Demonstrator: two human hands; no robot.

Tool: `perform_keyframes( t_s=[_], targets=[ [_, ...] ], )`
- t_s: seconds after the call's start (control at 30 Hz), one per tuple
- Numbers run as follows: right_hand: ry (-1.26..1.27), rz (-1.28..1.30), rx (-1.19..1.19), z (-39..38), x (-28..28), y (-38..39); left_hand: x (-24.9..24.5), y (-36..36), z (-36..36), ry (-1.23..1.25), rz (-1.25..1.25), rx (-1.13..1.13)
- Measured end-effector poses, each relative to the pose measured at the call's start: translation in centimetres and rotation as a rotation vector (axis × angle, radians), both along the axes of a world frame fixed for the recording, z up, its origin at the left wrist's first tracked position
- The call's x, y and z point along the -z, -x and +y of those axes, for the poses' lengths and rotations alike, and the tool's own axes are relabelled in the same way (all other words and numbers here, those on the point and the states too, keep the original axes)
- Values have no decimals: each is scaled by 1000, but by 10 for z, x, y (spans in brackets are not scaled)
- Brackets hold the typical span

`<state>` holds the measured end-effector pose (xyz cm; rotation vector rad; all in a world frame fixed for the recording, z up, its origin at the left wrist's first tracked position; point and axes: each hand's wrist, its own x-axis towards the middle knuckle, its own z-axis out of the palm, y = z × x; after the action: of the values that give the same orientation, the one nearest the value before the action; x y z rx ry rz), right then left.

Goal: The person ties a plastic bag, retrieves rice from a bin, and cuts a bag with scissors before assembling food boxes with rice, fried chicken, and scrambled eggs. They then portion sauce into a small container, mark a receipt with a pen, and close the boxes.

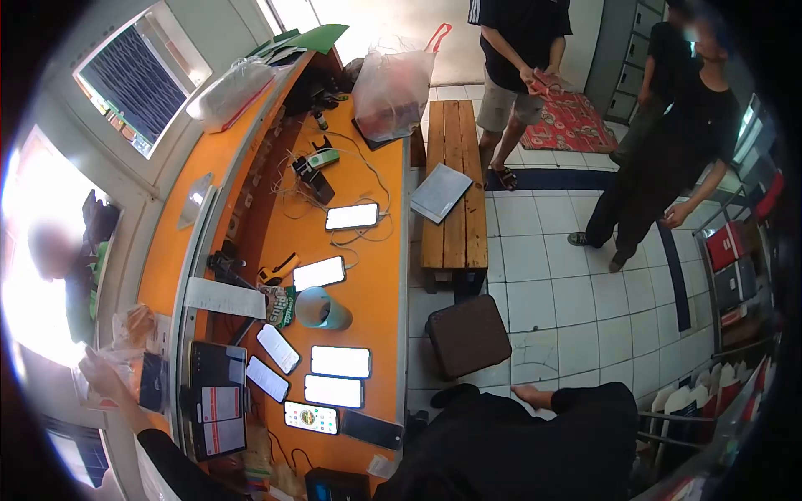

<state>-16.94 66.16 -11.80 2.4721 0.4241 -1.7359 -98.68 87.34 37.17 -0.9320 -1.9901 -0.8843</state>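
Note:
My left hand [104, 377] reaches over the counter to the window side at the far left. Its fingers are closed on thin, clear plastic that looks like a plastic bag [82, 389]. A dark box-like item [154, 381] and a crumpled bag with brown contents [134, 324] are close by. My right hand [530, 395] is low beside my body, over the tiled floor, near a brown stool [469, 336]. It seems to hold nothing, but its fingers are partly hidden and small. A tablet [220, 401] is propped upright nearest my left forearm.
Several phones, including one with app icons [312, 418], lie on the orange desk [380, 292] around a cup [322, 310]. A paper slip [224, 297] hangs over the ledge. Beyond are a wooden bench [455, 242], two standing people [522, 42] and a person [63, 259] outside the window.

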Motion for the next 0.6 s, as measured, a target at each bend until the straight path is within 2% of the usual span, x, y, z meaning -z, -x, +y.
perform_keyframes(
  t_s=[0.03, 0.1, 0.17, 0.27, 0.47, 0.53, 0.6],
  targets=[
    [122, 90, -4, -9, 0, 2, 6, 1, -2, -7, -34, -26],
    [179, 289, -158, -11, 1, 2, 20, 24, -3, -61, -78, -55],
    [169, 406, -308, 4, 3, -1, 29, 52, -6, -69, -72, -73],
    [136, 472, -500, 27, 4, -7, 28, 53, -15, 39, -58, -105],
    [82, 517, -830, 60, 9, -14, 17, -34, -50, 153, -88, -66],
    [76, 522, -953, 68, 10, -24, 21, -51, -68, 114, -60, 12],
    [60, 510, -1109, 81, 13, -36, 13, -97, -94, 146, 72, -26]
  ],
)
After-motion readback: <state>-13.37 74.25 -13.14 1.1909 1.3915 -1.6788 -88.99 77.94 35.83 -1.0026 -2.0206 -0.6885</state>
